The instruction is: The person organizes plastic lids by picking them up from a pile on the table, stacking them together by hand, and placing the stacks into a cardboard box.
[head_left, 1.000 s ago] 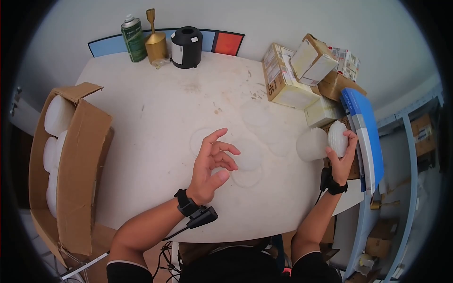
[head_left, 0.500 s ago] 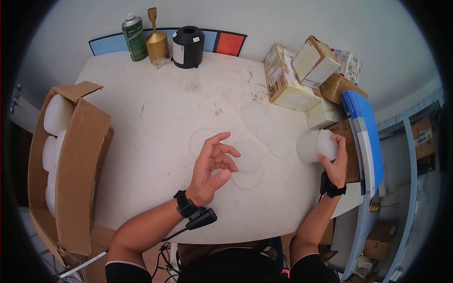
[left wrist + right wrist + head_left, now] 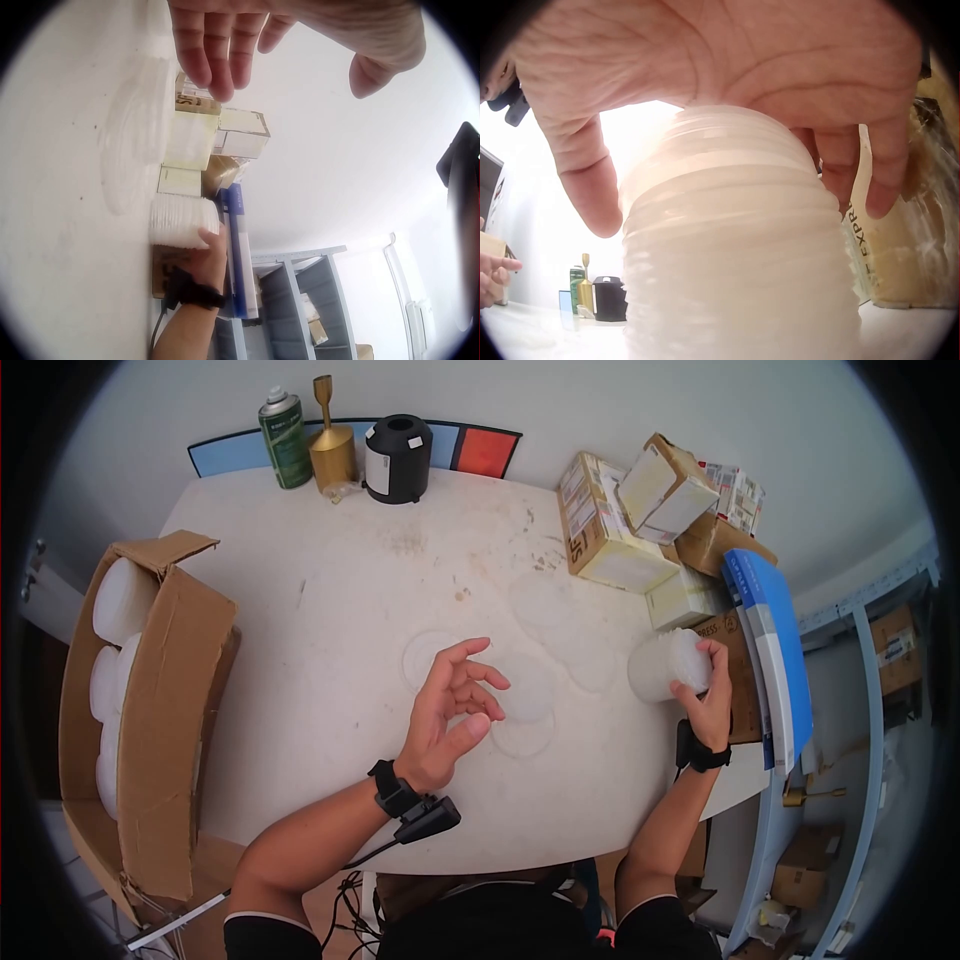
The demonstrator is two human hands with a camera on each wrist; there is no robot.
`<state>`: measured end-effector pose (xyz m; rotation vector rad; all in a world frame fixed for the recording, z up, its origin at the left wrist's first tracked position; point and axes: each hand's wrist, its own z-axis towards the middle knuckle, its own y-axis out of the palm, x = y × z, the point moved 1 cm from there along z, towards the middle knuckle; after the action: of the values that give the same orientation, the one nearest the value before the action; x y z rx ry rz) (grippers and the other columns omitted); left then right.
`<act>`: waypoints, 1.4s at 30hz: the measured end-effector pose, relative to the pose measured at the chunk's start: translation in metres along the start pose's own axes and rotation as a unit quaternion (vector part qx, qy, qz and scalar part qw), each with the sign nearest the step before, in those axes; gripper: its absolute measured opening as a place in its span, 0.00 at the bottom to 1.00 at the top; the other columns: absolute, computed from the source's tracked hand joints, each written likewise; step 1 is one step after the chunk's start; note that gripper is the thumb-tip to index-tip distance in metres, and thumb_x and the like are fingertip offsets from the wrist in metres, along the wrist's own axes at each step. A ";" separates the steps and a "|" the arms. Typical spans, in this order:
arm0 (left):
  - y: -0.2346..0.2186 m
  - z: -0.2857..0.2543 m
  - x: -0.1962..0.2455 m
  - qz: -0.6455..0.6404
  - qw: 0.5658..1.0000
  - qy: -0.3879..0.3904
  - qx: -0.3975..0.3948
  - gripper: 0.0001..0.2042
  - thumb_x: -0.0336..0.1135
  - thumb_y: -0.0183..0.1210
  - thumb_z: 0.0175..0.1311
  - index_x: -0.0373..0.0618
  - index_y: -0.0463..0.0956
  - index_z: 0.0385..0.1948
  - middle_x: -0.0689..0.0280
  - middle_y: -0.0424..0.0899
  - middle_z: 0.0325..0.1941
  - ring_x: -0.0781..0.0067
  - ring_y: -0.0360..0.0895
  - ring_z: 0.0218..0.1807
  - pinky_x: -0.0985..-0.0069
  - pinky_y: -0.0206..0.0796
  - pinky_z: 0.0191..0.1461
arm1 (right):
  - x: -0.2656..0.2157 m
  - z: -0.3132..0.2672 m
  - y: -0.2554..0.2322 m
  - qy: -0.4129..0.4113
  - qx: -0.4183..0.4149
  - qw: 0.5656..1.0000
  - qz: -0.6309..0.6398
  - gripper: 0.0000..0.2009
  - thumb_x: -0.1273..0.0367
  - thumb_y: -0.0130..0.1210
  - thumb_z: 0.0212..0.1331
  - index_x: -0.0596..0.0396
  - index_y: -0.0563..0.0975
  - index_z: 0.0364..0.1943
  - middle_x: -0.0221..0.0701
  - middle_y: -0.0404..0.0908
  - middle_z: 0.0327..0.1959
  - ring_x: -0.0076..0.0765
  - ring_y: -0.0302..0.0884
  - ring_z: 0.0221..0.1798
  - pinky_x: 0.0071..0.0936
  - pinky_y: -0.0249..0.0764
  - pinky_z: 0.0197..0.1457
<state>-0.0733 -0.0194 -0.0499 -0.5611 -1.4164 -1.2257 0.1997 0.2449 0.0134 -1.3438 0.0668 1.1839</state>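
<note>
My right hand point(image 3: 712, 710) grips the top of a stack of translucent white plastic lids point(image 3: 658, 668) at the table's right side. In the right wrist view, thumb and fingers curl down round the stack's upper rims, and the ribbed lid stack point(image 3: 739, 262) stands upright under the palm. My left hand point(image 3: 440, 725) hovers over the middle of the table with loosely bent fingers and holds nothing. Beneath and beside it lie several flat, see-through round lids point(image 3: 525, 690), some overlapping. The left wrist view shows the same left hand point(image 3: 225, 41) with its fingers apart.
An open carton point(image 3: 165, 740) with white lid stacks point(image 3: 125, 603) stands at the left. Small boxes point(image 3: 620, 530) and a blue folder point(image 3: 770, 650) crowd the right. At the back are a spray can point(image 3: 285, 440), a brass-coloured piece point(image 3: 332, 455) and a black cylinder point(image 3: 398, 465).
My right hand has brought a smaller bunch of lids leftward from beside the standing stack onto its top, where they now form one stack. The left hand has hardly moved.
</note>
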 end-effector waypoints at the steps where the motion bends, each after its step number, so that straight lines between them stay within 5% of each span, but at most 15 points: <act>1: 0.000 0.001 0.000 0.000 1.000 0.001 0.000 0.46 0.60 0.60 0.60 0.36 0.54 0.73 0.56 0.77 0.55 0.70 0.80 0.45 0.71 0.72 0.54 | 0.001 0.002 0.000 -0.015 -0.003 1.000 0.001 0.30 0.67 0.64 0.44 0.57 0.68 0.55 0.41 0.75 0.53 0.42 0.72 0.55 0.35 0.67 0.65; 6: 0.000 0.001 0.001 0.000 1.000 -0.001 -0.002 0.46 0.60 0.60 0.60 0.37 0.54 0.73 0.57 0.77 0.55 0.71 0.80 0.45 0.71 0.72 0.54 | 0.010 0.001 0.004 -0.013 0.055 0.988 0.142 0.25 0.60 0.64 0.59 0.59 0.68 0.54 0.39 0.77 0.55 0.37 0.72 0.58 0.33 0.63 0.69; 9: 0.000 0.000 0.000 -0.006 1.000 -0.001 -0.001 0.46 0.59 0.60 0.60 0.37 0.54 0.73 0.57 0.77 0.55 0.71 0.80 0.46 0.71 0.72 0.54 | 0.032 0.008 0.000 0.118 0.136 0.962 0.204 0.22 0.58 0.60 0.67 0.60 0.70 0.54 0.37 0.78 0.54 0.33 0.72 0.57 0.31 0.62 0.69; 12: -0.001 0.001 -0.001 -0.015 1.000 -0.001 -0.007 0.44 0.57 0.60 0.61 0.38 0.54 0.73 0.57 0.77 0.55 0.71 0.79 0.46 0.71 0.71 0.54 | 0.038 0.004 -0.002 0.165 0.120 0.958 0.201 0.21 0.59 0.60 0.68 0.59 0.72 0.56 0.36 0.79 0.53 0.31 0.73 0.56 0.29 0.66 0.64; 18: -0.003 -0.001 0.001 -0.026 0.999 -0.002 -0.019 0.39 0.49 0.61 0.63 0.40 0.56 0.73 0.60 0.77 0.54 0.73 0.78 0.46 0.72 0.69 0.56 | 0.052 0.007 0.002 0.193 -0.012 0.889 0.415 0.29 0.63 0.58 0.64 0.62 0.66 0.67 0.42 0.75 0.63 0.43 0.73 0.66 0.43 0.68 0.71; 22: -0.003 -0.003 0.000 -0.026 0.999 0.012 -0.030 0.34 0.43 0.60 0.66 0.42 0.58 0.72 0.61 0.77 0.53 0.74 0.79 0.46 0.72 0.69 0.56 | 0.057 0.008 0.009 0.216 -0.055 0.881 0.417 0.34 0.59 0.59 0.61 0.62 0.66 0.70 0.40 0.74 0.66 0.43 0.71 0.69 0.43 0.66 0.72; 29: -0.004 -0.004 -0.003 -0.017 0.999 0.015 -0.038 0.28 0.41 0.61 0.68 0.43 0.66 0.67 0.64 0.78 0.51 0.76 0.76 0.48 0.73 0.69 0.56 | 0.042 0.006 -0.005 0.274 -0.176 0.906 0.270 0.35 0.58 0.60 0.60 0.61 0.67 0.69 0.36 0.78 0.60 0.37 0.77 0.59 0.32 0.74 0.60; 42: -0.005 -0.002 -0.006 0.021 0.998 0.032 -0.041 0.22 0.42 0.59 0.70 0.41 0.72 0.60 0.65 0.79 0.47 0.78 0.74 0.46 0.76 0.68 0.52 | 0.028 0.012 0.003 0.272 -0.325 0.874 0.237 0.35 0.59 0.65 0.59 0.63 0.68 0.68 0.38 0.78 0.61 0.37 0.75 0.62 0.31 0.70 0.66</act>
<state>-0.0754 -0.0208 -0.0574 -0.6004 -1.2998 -1.2630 0.2041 0.2709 -0.0025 -2.3387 0.4606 1.2381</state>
